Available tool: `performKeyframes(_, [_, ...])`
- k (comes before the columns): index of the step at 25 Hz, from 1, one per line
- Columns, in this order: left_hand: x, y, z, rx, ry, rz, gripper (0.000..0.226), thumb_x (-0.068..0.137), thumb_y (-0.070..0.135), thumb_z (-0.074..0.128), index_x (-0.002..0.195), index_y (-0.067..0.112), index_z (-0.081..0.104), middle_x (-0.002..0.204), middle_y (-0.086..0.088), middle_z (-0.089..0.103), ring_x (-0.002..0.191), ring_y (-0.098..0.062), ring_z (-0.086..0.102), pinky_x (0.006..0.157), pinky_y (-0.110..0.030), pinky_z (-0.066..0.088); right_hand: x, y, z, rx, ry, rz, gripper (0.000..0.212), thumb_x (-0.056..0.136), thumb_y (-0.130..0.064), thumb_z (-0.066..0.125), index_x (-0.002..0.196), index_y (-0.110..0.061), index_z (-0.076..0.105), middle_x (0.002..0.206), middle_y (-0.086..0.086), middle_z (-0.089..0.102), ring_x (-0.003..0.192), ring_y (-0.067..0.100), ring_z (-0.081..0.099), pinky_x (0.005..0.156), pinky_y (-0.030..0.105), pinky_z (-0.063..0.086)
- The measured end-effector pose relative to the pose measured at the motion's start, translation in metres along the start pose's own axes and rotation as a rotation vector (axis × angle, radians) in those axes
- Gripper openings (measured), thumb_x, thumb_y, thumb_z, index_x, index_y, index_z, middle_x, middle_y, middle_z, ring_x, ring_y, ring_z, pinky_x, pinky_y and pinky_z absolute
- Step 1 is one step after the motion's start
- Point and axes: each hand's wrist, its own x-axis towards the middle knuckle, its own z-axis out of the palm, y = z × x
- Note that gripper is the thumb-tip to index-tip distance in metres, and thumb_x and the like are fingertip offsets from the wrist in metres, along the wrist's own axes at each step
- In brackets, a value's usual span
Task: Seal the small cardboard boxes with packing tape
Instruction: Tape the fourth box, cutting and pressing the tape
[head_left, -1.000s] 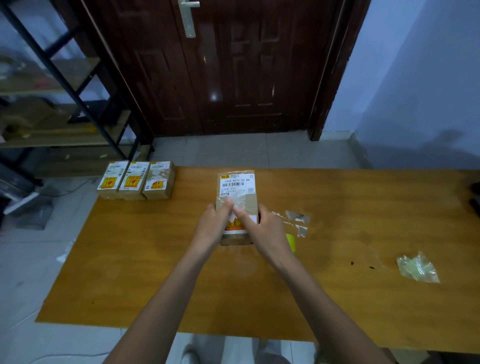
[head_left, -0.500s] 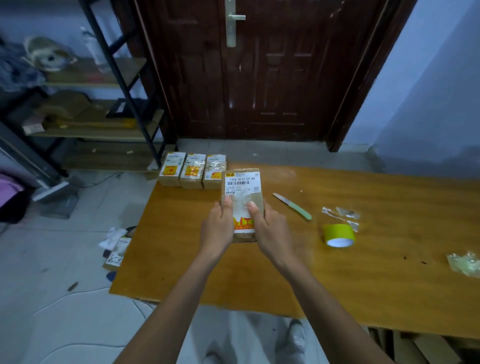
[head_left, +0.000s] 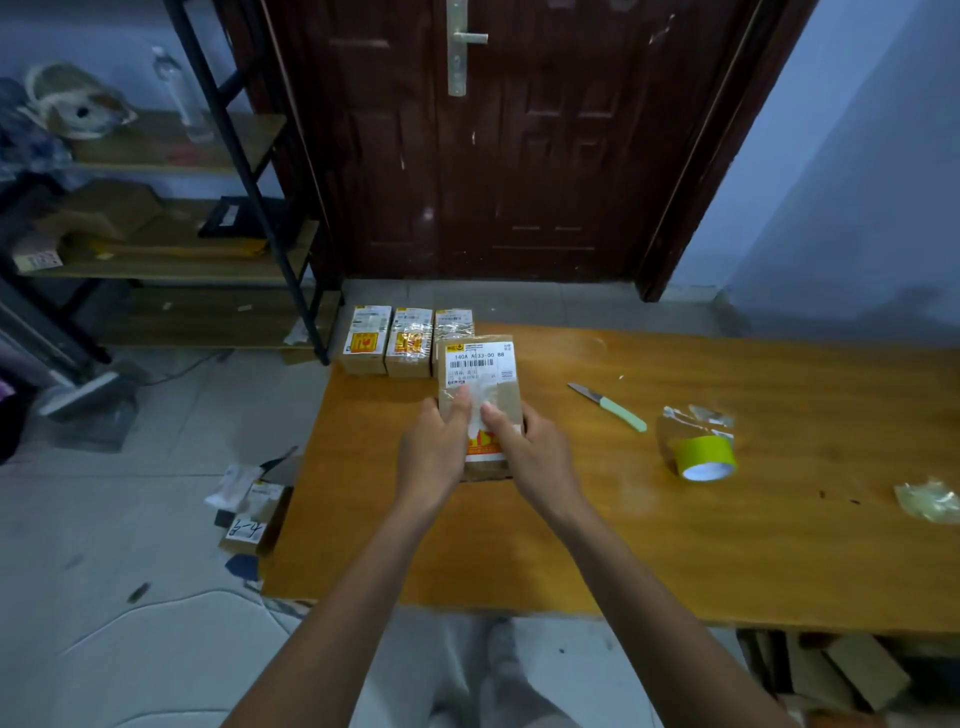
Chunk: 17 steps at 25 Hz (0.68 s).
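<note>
The small cardboard box (head_left: 479, 395) with a white shipping label and an orange-yellow mark sits near the far left part of the wooden table (head_left: 675, 545), gripped from both sides. The left hand (head_left: 434, 457) curls round its left edge with the thumb laid flat on the top face; the right hand (head_left: 535, 457) curls round its right edge, its thumb pressing the glossy tape on top. Both thumbs lie close together over the middle of the lid.

Just beyond the box, along the table's far left edge, three sealed boxes (head_left: 408, 340) stand in a row side by side, touching one another; the held box overlaps the rightmost of them in the view, and whether they touch cannot be told. To the right of the box, well apart, lies a green-handled knife (head_left: 608, 400), blade pointing toward the box. Farther right sits a tape roll (head_left: 704, 457) with a yellow-green core and a crumpled loose end of clear tape above it. A crumpled scrap of clear tape (head_left: 930, 501) lies near the table's right edge.

Left of the table, on the tiled floor, lie flattened packets and a small carton (head_left: 249, 519). Beyond stand a black-framed shelf rack (head_left: 249, 171) and a dark wooden door (head_left: 519, 140).
</note>
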Motion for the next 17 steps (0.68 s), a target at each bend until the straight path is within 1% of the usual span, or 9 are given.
performKeyframes(3, [0.014,0.002,0.003,0.034,-0.001,-0.004,0.051,0.096,0.063,0.027,0.103,0.023,0.058,0.084,0.006,0.068,0.07,-0.012,0.068,0.063,-0.037,0.059,0.015,0.004,0.006,-0.012,0.023,-0.002,0.033,0.096,-0.045,0.049,0.109,-0.019,0.065,0.083,-0.006,0.072,0.07,0.006,0.068,0.063,0.034,0.057])
performKeyframes(5, [0.032,-0.001,0.005,0.049,0.014,-0.02,0.056,0.097,0.062,0.019,0.103,0.024,0.059,0.085,0.005,0.067,0.074,-0.014,0.066,0.067,-0.039,0.057,0.033,0.007,0.01,-0.018,0.021,0.015,0.034,0.1,-0.042,0.043,0.105,-0.017,0.066,0.08,-0.003,0.072,0.067,0.01,0.067,0.06,0.034,0.053])
performKeyframes(7, [0.053,-0.003,0.006,0.06,-0.004,-0.044,0.06,0.097,0.062,0.015,0.107,0.024,0.061,0.089,0.005,0.068,0.079,-0.014,0.066,0.071,-0.039,0.056,0.054,0.009,0.014,-0.006,-0.004,0.024,0.036,0.101,-0.041,0.039,0.104,-0.016,0.065,0.082,-0.001,0.071,0.069,0.012,0.068,0.062,0.036,0.054])
performKeyframes(9, [0.076,0.002,0.01,-0.043,-0.107,-0.098,0.057,0.099,0.058,0.016,0.11,0.025,0.061,0.095,0.003,0.069,0.085,-0.015,0.067,0.078,-0.042,0.057,0.078,0.013,0.014,0.029,-0.044,0.043,0.034,0.102,-0.041,0.039,0.108,-0.018,0.063,0.088,-0.002,0.072,0.074,0.01,0.069,0.065,0.034,0.057])
performKeyframes(11, [0.099,0.01,0.014,-0.245,-0.26,-0.262,0.048,0.103,0.049,0.02,0.11,0.025,0.06,0.101,-0.003,0.07,0.093,-0.02,0.068,0.086,-0.044,0.056,0.103,0.02,0.008,0.116,-0.065,0.096,0.027,0.1,-0.039,0.043,0.109,-0.022,0.063,0.092,-0.003,0.072,0.078,0.008,0.069,0.069,0.03,0.058])
performKeyframes(12, [0.11,0.011,0.015,-0.306,-0.308,-0.344,0.044,0.104,0.045,0.024,0.116,0.022,0.059,0.108,-0.005,0.069,0.1,-0.022,0.066,0.091,-0.045,0.054,0.115,0.026,0.004,0.165,-0.055,0.138,0.024,0.1,-0.039,0.046,0.105,-0.024,0.064,0.093,-0.002,0.072,0.079,0.009,0.069,0.069,0.028,0.057])
performKeyframes(13, [0.127,0.01,0.016,-0.273,-0.334,-0.369,0.042,0.104,0.042,0.028,0.126,0.019,0.056,0.119,-0.005,0.065,0.108,-0.024,0.062,0.095,-0.045,0.05,0.13,0.034,-0.001,0.208,-0.031,0.194,0.023,0.099,-0.039,0.048,0.101,-0.024,0.065,0.094,0.001,0.071,0.08,0.011,0.069,0.069,0.027,0.056])
performKeyframes(15, [0.157,0.0,0.014,-0.156,-0.3,-0.337,0.043,0.104,0.037,0.034,0.139,0.015,0.045,0.134,-0.004,0.054,0.118,-0.023,0.055,0.101,-0.043,0.045,0.161,0.054,-0.013,0.236,0.033,0.283,0.027,0.096,-0.042,0.051,0.101,-0.021,0.067,0.098,0.007,0.071,0.084,0.016,0.07,0.071,0.029,0.056])
performKeyframes(17, [0.186,-0.014,0.006,-0.102,-0.17,-0.314,0.036,0.102,0.03,0.039,0.133,0.013,0.047,0.13,-0.005,0.055,0.112,-0.021,0.056,0.096,-0.04,0.047,0.192,0.071,-0.023,0.247,0.073,0.334,0.029,0.096,-0.042,0.052,0.109,-0.019,0.064,0.097,0.003,0.072,0.083,0.016,0.07,0.069,0.029,0.056])
